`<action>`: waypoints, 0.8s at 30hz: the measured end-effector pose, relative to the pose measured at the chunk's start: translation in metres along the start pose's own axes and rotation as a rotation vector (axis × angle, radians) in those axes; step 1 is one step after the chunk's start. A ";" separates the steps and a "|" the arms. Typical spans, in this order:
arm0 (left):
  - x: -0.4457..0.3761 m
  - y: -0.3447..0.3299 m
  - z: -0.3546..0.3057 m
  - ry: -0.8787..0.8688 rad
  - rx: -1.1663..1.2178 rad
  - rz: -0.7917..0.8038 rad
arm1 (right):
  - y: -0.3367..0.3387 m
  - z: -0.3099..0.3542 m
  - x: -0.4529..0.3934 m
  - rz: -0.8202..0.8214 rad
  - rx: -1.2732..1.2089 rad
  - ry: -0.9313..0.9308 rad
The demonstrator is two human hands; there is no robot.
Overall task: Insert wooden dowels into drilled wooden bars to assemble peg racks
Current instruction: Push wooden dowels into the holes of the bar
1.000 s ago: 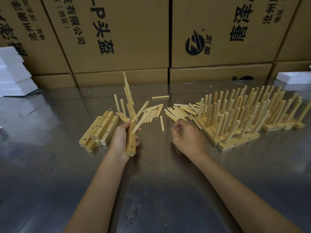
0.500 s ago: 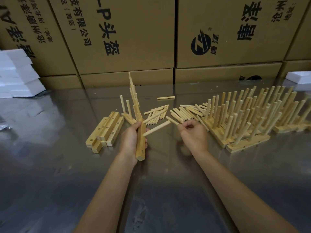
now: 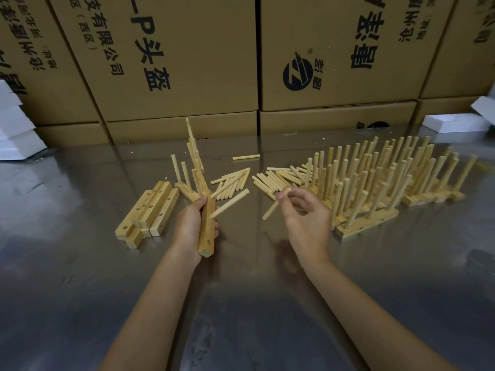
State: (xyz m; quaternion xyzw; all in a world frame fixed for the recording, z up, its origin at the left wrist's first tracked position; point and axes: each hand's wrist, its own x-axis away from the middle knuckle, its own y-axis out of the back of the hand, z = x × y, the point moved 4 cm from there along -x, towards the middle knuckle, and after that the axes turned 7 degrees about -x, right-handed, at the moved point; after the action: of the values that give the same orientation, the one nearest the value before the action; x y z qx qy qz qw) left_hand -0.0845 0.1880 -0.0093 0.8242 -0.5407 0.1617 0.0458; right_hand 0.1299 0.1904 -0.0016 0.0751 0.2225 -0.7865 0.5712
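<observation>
One pale dowel angled from drilled bar in left hand

Both bare forearms reach forward from the bottom edge, angled towards each other. The left hand is wrapped in a closed grip around a pale drilled wooden bar, thumb uppermost. The right hand, palm down and raised, pinches a short light wooden dowel between thumb and fingertips.
</observation>
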 end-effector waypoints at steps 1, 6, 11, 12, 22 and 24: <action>0.000 -0.001 0.000 0.000 -0.009 0.005 | -0.001 0.004 0.001 0.031 0.018 0.052; 0.003 -0.003 -0.002 -0.013 -0.001 0.003 | -0.011 0.011 0.008 0.331 0.301 0.152; 0.006 -0.003 -0.001 -0.029 -0.009 -0.020 | -0.028 0.009 0.033 0.704 0.703 0.166; 0.006 -0.003 -0.001 -0.028 -0.011 -0.018 | -0.033 0.013 0.039 0.747 0.735 0.223; 0.013 -0.013 0.002 -0.029 -0.025 -0.010 | -0.045 0.034 0.058 1.002 0.799 0.412; 0.017 -0.017 0.001 -0.088 -0.050 -0.014 | -0.045 0.036 0.059 1.029 0.844 0.420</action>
State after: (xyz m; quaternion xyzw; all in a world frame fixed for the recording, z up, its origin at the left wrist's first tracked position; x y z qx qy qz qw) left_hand -0.0629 0.1793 -0.0034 0.8330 -0.5402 0.1115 0.0435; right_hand 0.0731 0.1352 0.0203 0.5371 -0.0600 -0.4042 0.7379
